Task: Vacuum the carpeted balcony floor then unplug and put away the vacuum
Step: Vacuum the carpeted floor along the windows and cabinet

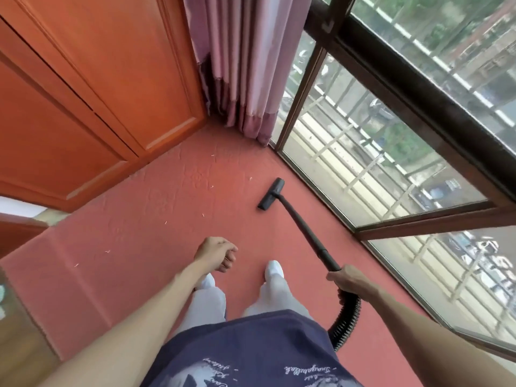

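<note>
The red carpet (173, 208) covers the balcony floor, with several small white scraps scattered on it. A black vacuum nozzle (270, 194) lies flat on the carpet near the window. Its black wand (304, 224) slants back to my right hand (350, 280), which grips the wand's upper end. A ribbed black hose (347, 317) curls down behind that hand. My left hand (216, 255) hangs free over the carpet with loosely curled fingers and holds nothing. The vacuum's body and its plug are out of sight.
Orange wooden cabinet doors (97, 88) line the left side. A purple curtain (245, 65) hangs in the far corner. Dark-framed windows (391, 169) run along the right. My white shoes (275, 270) stand on the carpet below me.
</note>
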Action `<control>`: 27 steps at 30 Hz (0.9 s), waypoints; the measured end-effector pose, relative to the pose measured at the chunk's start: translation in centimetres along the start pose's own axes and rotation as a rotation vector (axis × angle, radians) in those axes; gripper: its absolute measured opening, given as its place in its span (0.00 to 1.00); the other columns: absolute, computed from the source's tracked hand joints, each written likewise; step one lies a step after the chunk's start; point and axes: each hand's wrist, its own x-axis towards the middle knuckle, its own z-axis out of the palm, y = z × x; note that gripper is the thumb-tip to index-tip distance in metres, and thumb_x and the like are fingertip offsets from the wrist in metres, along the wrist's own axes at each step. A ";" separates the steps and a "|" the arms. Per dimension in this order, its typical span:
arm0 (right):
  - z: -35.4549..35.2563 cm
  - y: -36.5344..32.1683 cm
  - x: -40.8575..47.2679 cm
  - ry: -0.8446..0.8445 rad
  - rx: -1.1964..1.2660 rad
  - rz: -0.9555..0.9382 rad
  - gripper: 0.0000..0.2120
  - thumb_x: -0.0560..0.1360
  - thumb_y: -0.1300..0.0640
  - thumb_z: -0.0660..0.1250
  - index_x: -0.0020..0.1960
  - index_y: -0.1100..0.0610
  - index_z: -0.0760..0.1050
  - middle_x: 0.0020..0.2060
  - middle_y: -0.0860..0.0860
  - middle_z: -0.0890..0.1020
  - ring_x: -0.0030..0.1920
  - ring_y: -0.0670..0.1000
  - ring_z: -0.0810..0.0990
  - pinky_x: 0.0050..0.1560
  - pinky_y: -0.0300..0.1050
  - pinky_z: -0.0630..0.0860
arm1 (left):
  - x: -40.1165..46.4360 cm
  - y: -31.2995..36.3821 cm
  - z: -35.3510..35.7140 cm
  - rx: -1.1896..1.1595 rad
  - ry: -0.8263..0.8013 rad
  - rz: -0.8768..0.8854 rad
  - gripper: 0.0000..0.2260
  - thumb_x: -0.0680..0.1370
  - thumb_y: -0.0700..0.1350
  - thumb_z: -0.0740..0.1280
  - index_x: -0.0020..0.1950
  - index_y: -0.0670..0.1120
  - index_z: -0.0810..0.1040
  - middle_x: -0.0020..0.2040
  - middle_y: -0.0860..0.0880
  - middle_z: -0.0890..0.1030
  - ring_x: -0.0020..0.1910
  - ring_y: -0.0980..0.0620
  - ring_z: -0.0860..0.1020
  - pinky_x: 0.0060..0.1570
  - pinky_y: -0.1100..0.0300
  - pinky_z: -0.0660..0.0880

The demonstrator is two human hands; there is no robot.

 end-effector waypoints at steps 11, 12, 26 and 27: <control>-6.3 -4.3 8.2 -0.021 -0.377 -0.184 0.15 0.74 0.55 0.63 0.56 0.62 0.77 0.35 0.52 0.79 0.29 0.50 0.77 0.24 0.37 0.66 | -1.5 2.2 8.5 -0.150 0.236 -0.062 0.07 0.77 0.37 0.62 0.46 0.37 0.79 0.34 0.43 0.78 0.28 0.49 0.73 0.28 0.62 0.70; -6.6 -4.4 8.7 -0.021 -0.386 -0.192 0.15 0.74 0.54 0.63 0.57 0.61 0.77 0.35 0.52 0.78 0.28 0.48 0.75 0.23 0.37 0.65 | -1.7 2.3 9.3 -0.162 0.244 -0.063 0.07 0.77 0.37 0.62 0.46 0.37 0.79 0.33 0.43 0.78 0.27 0.49 0.73 0.27 0.62 0.71; -9.9 2.3 9.0 -0.135 -0.123 -0.120 0.10 0.69 0.59 0.68 0.43 0.66 0.74 0.28 0.57 0.78 0.25 0.56 0.78 0.35 0.54 0.82 | -2.2 4.4 12.1 -0.157 0.275 -0.028 0.08 0.78 0.38 0.61 0.46 0.38 0.79 0.34 0.43 0.78 0.26 0.51 0.74 0.26 0.62 0.73; -9.7 1.8 9.0 -0.134 -0.138 -0.129 0.10 0.69 0.59 0.68 0.43 0.66 0.74 0.29 0.57 0.79 0.27 0.56 0.79 0.37 0.55 0.82 | -2.3 4.5 12.2 -0.158 0.275 -0.020 0.08 0.78 0.38 0.61 0.46 0.38 0.79 0.34 0.43 0.78 0.26 0.51 0.74 0.26 0.62 0.73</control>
